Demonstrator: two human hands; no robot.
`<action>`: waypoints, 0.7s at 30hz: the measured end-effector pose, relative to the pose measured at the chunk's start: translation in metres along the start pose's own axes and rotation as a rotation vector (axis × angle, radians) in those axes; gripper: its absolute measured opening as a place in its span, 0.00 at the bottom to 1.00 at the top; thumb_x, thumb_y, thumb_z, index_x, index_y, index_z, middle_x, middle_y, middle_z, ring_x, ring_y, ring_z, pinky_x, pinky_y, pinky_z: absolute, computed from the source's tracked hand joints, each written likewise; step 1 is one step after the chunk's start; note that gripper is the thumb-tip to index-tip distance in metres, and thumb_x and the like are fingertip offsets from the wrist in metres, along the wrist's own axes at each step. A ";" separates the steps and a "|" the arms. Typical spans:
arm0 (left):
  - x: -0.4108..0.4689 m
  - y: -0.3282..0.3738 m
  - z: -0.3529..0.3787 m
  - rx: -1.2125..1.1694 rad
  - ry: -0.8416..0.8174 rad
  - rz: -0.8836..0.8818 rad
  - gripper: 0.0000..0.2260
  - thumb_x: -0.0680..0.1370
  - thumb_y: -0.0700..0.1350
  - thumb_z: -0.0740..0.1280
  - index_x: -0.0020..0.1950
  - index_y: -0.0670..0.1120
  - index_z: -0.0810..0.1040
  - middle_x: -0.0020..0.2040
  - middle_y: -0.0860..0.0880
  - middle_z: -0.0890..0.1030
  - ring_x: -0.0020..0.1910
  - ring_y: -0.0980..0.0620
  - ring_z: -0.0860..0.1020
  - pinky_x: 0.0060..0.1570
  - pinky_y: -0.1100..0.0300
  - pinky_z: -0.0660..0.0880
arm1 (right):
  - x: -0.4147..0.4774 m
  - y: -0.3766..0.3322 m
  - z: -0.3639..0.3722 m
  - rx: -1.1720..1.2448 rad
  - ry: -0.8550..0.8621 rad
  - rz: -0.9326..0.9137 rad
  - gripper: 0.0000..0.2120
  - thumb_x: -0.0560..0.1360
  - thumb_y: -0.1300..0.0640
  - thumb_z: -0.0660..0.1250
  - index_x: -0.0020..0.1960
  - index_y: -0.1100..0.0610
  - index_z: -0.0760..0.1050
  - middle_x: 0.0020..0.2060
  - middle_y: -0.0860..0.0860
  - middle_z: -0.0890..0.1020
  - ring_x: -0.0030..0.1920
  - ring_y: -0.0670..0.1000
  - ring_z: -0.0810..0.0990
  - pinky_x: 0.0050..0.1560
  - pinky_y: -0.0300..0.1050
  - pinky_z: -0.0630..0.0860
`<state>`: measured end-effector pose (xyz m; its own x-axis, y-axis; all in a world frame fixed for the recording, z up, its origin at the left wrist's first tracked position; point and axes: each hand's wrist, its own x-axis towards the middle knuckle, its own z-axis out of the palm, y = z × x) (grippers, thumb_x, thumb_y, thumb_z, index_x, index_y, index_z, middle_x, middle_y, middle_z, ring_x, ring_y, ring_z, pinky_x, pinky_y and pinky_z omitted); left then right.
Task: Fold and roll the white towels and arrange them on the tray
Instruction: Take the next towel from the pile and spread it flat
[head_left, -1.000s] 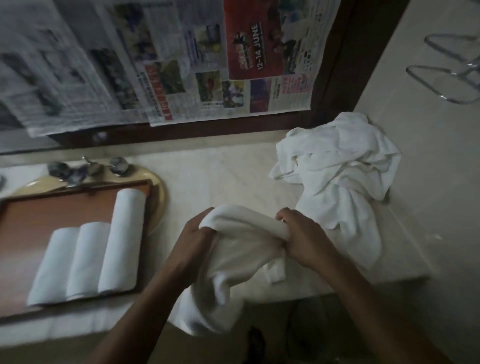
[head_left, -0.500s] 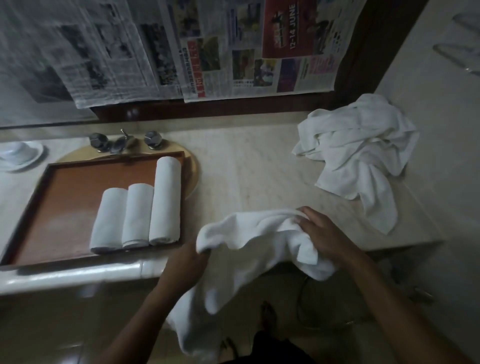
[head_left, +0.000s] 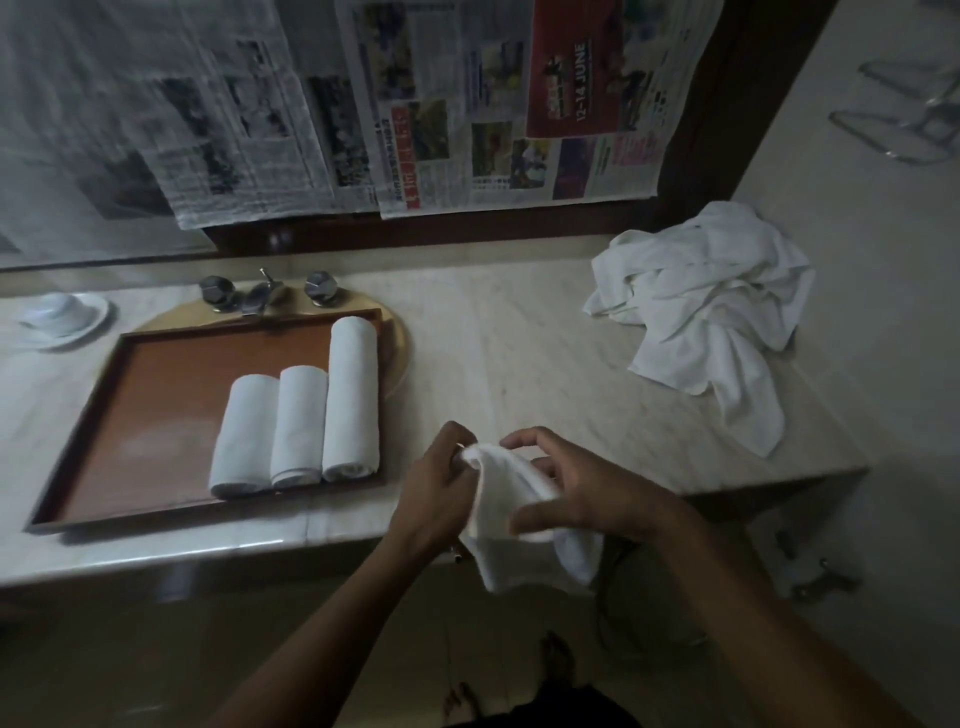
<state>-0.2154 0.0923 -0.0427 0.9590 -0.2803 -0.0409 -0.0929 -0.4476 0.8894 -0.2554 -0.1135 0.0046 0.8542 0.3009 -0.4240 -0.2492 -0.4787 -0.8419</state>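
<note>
A small white towel (head_left: 511, 525) hangs bunched over the counter's front edge, held between both hands. My left hand (head_left: 434, 493) pinches its top corner. My right hand (head_left: 582, 493) curls round the towel from the right, thumb in front and fingers behind. A brown wooden tray (head_left: 156, 410) lies on the counter to the left, with three rolled white towels (head_left: 298, 421) side by side at its right end; the rightmost roll is longest. A heap of unfolded white towels (head_left: 711, 312) lies at the counter's far right.
The marble counter (head_left: 519, 364) ends at a front edge just under my hands. Tap handles (head_left: 265, 293) and a round yellowish basin rim sit behind the tray. A white dish (head_left: 62, 317) stands at far left. Newspaper sheets (head_left: 467, 104) cover the wall behind.
The towel, spread wide between my hands before, is now gathered into a narrow bunch. My hands have come close together and the view has shifted to show the whole tray.
</note>
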 end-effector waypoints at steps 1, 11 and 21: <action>-0.001 0.000 -0.003 -0.023 0.018 -0.021 0.05 0.81 0.47 0.69 0.51 0.50 0.74 0.45 0.50 0.81 0.44 0.51 0.82 0.42 0.53 0.83 | -0.002 0.000 0.002 -0.154 0.006 0.014 0.43 0.63 0.37 0.81 0.72 0.35 0.62 0.65 0.44 0.78 0.61 0.49 0.80 0.59 0.51 0.80; -0.011 -0.023 -0.040 -0.203 -0.256 -0.246 0.20 0.72 0.46 0.70 0.64 0.53 0.79 0.61 0.48 0.82 0.63 0.46 0.80 0.61 0.41 0.79 | 0.004 0.001 -0.005 -0.072 0.492 -0.185 0.09 0.83 0.53 0.65 0.45 0.51 0.80 0.39 0.47 0.83 0.42 0.49 0.83 0.44 0.50 0.77; -0.021 0.033 -0.020 0.179 -0.128 0.295 0.24 0.75 0.53 0.75 0.68 0.59 0.70 0.60 0.58 0.80 0.56 0.57 0.81 0.50 0.60 0.79 | 0.019 -0.032 0.004 -0.207 0.481 -0.226 0.09 0.80 0.47 0.67 0.45 0.50 0.81 0.38 0.45 0.84 0.41 0.43 0.82 0.43 0.46 0.80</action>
<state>-0.2333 0.1006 -0.0031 0.8437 -0.5186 0.1387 -0.4167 -0.4697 0.7783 -0.2332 -0.0887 0.0224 0.9996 0.0280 -0.0004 0.0169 -0.6121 -0.7906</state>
